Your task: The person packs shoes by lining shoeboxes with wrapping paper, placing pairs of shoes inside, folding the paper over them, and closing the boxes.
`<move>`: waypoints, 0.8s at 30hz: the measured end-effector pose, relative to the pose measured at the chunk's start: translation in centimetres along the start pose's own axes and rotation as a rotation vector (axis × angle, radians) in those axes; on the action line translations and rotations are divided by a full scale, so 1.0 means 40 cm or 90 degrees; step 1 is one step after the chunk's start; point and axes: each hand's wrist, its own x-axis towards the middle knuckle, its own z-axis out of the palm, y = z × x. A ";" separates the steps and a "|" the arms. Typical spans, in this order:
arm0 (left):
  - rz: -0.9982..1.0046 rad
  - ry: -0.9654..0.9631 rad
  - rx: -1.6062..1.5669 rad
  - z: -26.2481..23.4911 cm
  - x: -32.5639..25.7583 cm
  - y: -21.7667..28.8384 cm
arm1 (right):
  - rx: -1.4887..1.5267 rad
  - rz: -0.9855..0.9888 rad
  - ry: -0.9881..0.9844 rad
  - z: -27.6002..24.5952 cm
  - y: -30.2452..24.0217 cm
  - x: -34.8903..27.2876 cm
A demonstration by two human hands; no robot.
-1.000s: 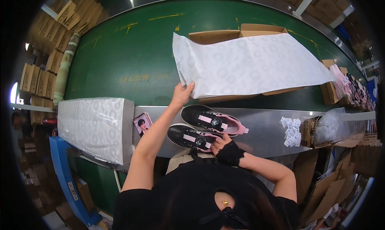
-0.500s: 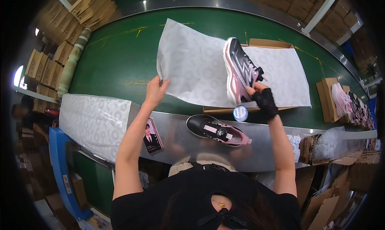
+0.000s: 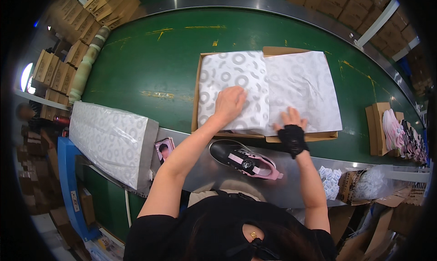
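Observation:
An open cardboard shoe box (image 3: 196, 90) lies on the green belt with wrapping paper in it. Its left half is covered by patterned paper (image 3: 243, 63) folded over, printed side up. My left hand (image 3: 231, 105) rests on that fold with its fingers curled; whether anything is pinched under them is hidden. On the plainer paper (image 3: 302, 79) over the right half, my right hand (image 3: 292, 131), in a black fingerless glove, lies with fingers spread near the front edge. A black and pink sneaker (image 3: 243, 160) sits on the metal ledge between my forearms. The other sneaker is out of sight.
A stack of patterned paper (image 3: 109, 140) stands left, beside a phone-like pink picture (image 3: 164, 149) partly behind my left arm. Small white packets (image 3: 330, 181) lie right on the ledge. A carton (image 3: 377, 129) of pink and black shoes stands far right. A blue frame (image 3: 68, 183) rises at left.
My right hand has let go of the sneaker it held, which is no longer visible. The raised left sheet now lies folded over the box. A round white and blue item near the right hand has disappeared.

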 end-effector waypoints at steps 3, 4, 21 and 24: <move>0.088 -0.140 0.207 0.084 -0.067 0.007 | 0.111 0.099 -0.098 -0.031 0.114 -0.061; 0.087 -0.141 0.206 0.091 -0.069 -0.001 | 0.186 0.105 -0.151 -0.018 0.148 -0.082; 0.045 -0.199 -0.073 -0.076 -0.409 0.085 | 0.844 0.302 -0.396 0.005 -0.040 -0.296; -0.166 -0.228 -0.345 -0.136 -0.355 0.074 | 0.966 0.255 -0.386 -0.084 -0.111 -0.213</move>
